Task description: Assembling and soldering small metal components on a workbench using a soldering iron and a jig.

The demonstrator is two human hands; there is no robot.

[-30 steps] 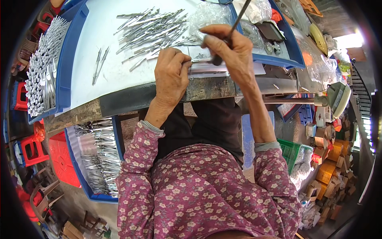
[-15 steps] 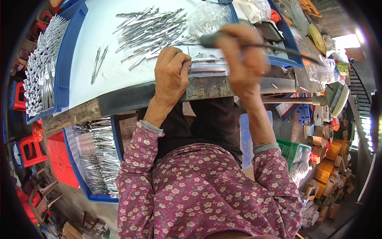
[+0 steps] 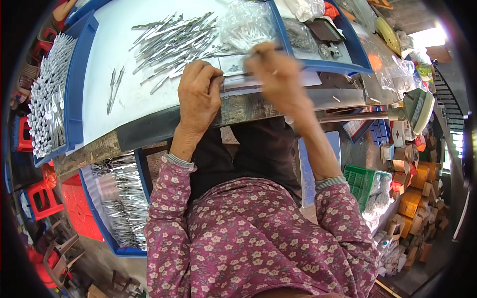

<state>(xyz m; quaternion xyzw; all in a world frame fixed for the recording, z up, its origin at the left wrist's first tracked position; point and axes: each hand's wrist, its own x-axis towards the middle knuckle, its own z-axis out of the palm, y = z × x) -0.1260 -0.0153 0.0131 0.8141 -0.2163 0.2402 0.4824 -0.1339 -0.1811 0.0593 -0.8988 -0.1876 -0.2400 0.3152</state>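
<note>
My left hand (image 3: 199,97) rests at the front edge of the worktable, thumb and fingers pinched together; what lies between them is too small to make out. My right hand (image 3: 280,79), smeared by motion, is to its right above the edge, its fingers curled round a dark tool (image 3: 278,48) that shows only as a streak. Beyond my left hand, a loose pile of thin grey metal strips (image 3: 174,44) lies on the white sheet (image 3: 107,44). Two more thin strips (image 3: 115,90) lie apart on the left.
A blue tray (image 3: 79,84) at the left holds many white-tipped rods (image 3: 47,94). A clear plastic bag (image 3: 246,25) and another blue tray (image 3: 328,64) stand at the back right. Below the table edge, a blue box (image 3: 112,246) holds shiny metal pieces (image 3: 126,203).
My right hand has dropped lower and shifted left, and the long dark tool, plain before, is now mostly lost from sight. My left hand keeps its pinch; the whole view has shifted slightly.
</note>
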